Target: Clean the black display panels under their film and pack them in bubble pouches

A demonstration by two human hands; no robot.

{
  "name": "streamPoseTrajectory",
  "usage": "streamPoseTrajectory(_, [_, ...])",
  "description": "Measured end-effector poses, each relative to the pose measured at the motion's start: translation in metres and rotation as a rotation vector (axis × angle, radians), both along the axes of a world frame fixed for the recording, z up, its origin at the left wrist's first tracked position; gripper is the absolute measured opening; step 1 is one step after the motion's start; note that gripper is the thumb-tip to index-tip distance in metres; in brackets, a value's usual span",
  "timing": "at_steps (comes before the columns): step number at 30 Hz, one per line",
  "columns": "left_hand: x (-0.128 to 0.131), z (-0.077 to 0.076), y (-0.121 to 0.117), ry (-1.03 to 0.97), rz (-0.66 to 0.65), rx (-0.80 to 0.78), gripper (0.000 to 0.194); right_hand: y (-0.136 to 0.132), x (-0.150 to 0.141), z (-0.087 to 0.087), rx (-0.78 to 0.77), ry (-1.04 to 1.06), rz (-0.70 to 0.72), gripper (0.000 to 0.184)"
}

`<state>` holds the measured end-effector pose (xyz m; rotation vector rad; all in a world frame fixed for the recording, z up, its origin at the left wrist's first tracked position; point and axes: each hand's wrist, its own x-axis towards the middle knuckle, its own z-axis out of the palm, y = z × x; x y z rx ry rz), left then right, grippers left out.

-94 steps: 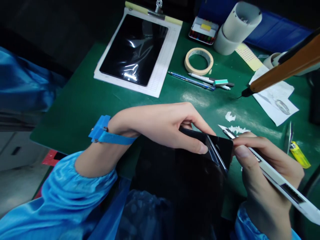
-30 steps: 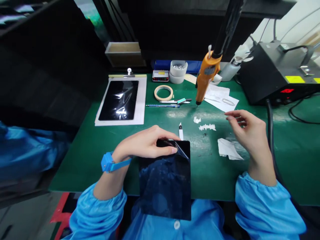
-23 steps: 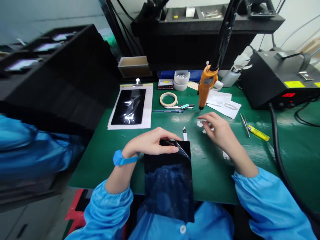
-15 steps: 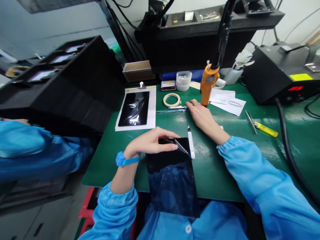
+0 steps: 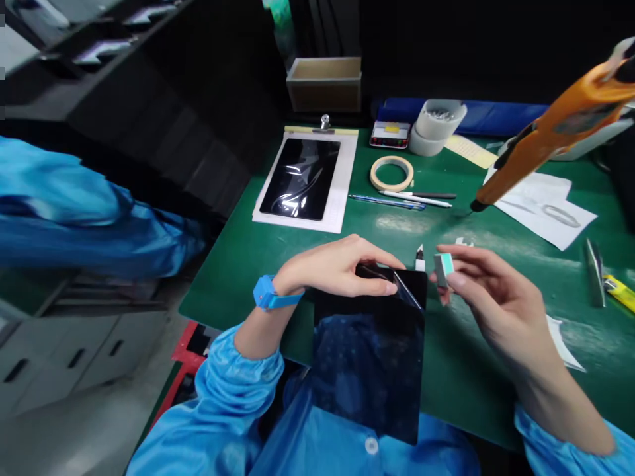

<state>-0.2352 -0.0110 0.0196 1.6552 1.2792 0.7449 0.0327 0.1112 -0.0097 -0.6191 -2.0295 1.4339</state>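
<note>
A dark, glossy tablet (image 5: 370,357) lies face up, its lower part reaching past the bench edge over my lap. My left hand (image 5: 347,268) grips its top edge, thumb on the face and fingers over the edge. Clear film (image 5: 407,291) stands lifted at the top right corner. Right of the tablet, my right hand (image 5: 496,297) pinches a small grey and mint-green block (image 5: 444,270) between thumb and fingers. Just behind that corner, the tip of a white craft knife (image 5: 420,258) shows; the rest is hidden.
Pens (image 5: 397,200) and a tape roll (image 5: 391,174) lie farther back. A second tablet (image 5: 300,178) rests on a clipboard (image 5: 342,198). An orange tool (image 5: 550,135) hangs at the right, above white papers (image 5: 560,228). Tweezers (image 5: 595,271) and a yellow cutter (image 5: 620,291) lie right.
My right hand has come back from the pens towards the tablet and now holds the small block. My left hand keeps its grip. The camera view has shifted lower and closer.
</note>
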Motion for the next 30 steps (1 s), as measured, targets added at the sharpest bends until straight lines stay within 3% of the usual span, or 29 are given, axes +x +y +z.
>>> streamPoseTrajectory(1, [-0.001,0.000,0.000,-0.010,-0.005,-0.002,0.046,-0.002,0.002,0.000,-0.091,0.006,0.018,0.025])
streamPoseTrajectory(3, [-0.001,-0.001,0.000,-0.022,-0.005,-0.003,0.045,-0.005,0.003,0.000,-0.120,0.005,0.013,0.024])
streamPoseTrajectory(5, [-0.001,-0.001,0.000,-0.024,-0.003,-0.001,0.043,-0.008,0.003,-0.001,-0.003,0.014,-0.036,0.021])
streamPoseTrajectory(10, [-0.001,0.000,0.001,-0.034,-0.020,-0.014,0.035,-0.023,0.004,0.001,0.262,0.001,-0.153,0.036])
streamPoseTrajectory(23, [0.002,0.005,0.003,-0.035,-0.044,-0.044,0.030,-0.034,-0.001,0.002,0.407,-0.006,-0.136,0.032])
streamPoseTrajectory(30, [0.003,0.007,0.001,-0.039,-0.032,-0.072,0.029,-0.035,0.001,0.013,0.410,-0.054,-0.246,0.021])
